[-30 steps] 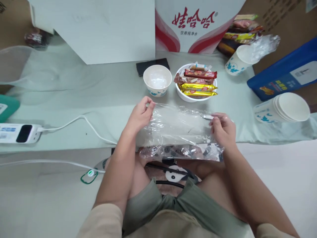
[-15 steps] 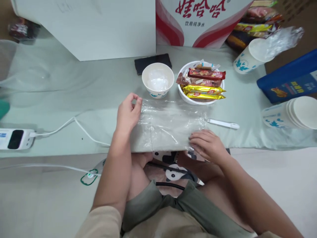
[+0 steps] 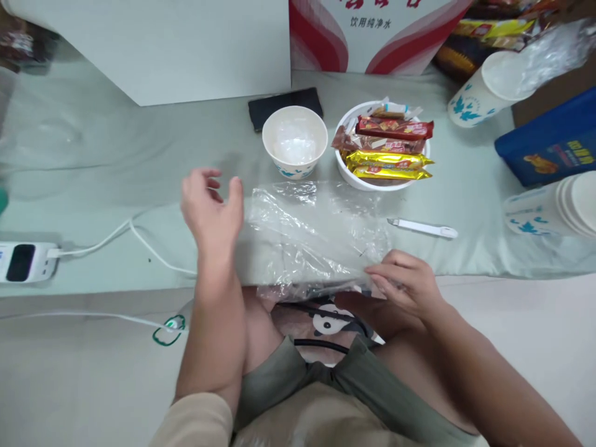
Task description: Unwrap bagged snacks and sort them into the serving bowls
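Snacks fill the white bowl; something pale and shiny sits in the paper bowl. Film lies on the table, long axis left-right, near side overhanging. Left hand, fingers wide, is beside it; right hand touches its near right corner, pinched or not I cannot tell.

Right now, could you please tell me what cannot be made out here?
All in the head view:
Right hand: its fingers hide whether its grip pinches the plastic sheet.
Dark slab: partly hidden by the paper bowl.
Stacked cups: cut off by the right edge.
White device: cut off by the left edge.
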`<state>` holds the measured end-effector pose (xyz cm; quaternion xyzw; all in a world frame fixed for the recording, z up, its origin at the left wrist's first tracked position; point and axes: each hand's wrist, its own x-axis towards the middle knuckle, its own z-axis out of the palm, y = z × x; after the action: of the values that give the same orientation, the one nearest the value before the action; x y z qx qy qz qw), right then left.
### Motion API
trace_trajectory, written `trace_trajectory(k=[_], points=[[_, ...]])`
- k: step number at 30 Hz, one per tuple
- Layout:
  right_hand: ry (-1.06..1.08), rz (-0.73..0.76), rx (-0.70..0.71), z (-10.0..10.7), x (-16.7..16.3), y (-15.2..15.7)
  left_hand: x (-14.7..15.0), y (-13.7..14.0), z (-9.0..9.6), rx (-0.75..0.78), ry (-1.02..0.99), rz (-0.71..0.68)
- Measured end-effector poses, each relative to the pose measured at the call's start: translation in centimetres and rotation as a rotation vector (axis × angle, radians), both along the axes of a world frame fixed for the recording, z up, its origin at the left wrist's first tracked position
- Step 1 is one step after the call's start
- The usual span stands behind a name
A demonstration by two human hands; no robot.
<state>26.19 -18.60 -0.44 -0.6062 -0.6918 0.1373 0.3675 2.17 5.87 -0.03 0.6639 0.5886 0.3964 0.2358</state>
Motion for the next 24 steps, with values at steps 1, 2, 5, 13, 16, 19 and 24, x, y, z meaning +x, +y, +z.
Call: trace_trajectory(k=[1,2,5,13,16,19,24], points=[[0.01,-0.035,-0.017,-0.1,0.0,0.1,-0.5,-0.7,0.4,0.075,-0.117,-0.046],[0.025,-0.071,-0.039,-0.1,0.0,0.2,-1.0,-1.5,1.0,0.119,-0.242,-0.185],[0.1,-0.221,-0.112,0.0,-0.4,0.5,-1.6,-4.2,2.8,-0.019,-0.256,-0.903],[0.45,-0.499,-0.208,0.2,-0.7,0.5,-1.1,-6.1,4.4,-0.451,0.284,-1.071],[0.594,-0.321,-0.244,-0.2,0.1,0.4,-2.3,-5.2,4.6,-0.539,0.108,-0.959],[0.706,-0.178,-0.297,-0.6,0.6,0.5,-3.7,-4.6,5.2,-0.574,-0.005,-0.918],[1.131,-0.317,-0.19,-0.7,-0.3,1.6,-5.1,-4.3,5.7,-0.499,-0.082,-0.817]])
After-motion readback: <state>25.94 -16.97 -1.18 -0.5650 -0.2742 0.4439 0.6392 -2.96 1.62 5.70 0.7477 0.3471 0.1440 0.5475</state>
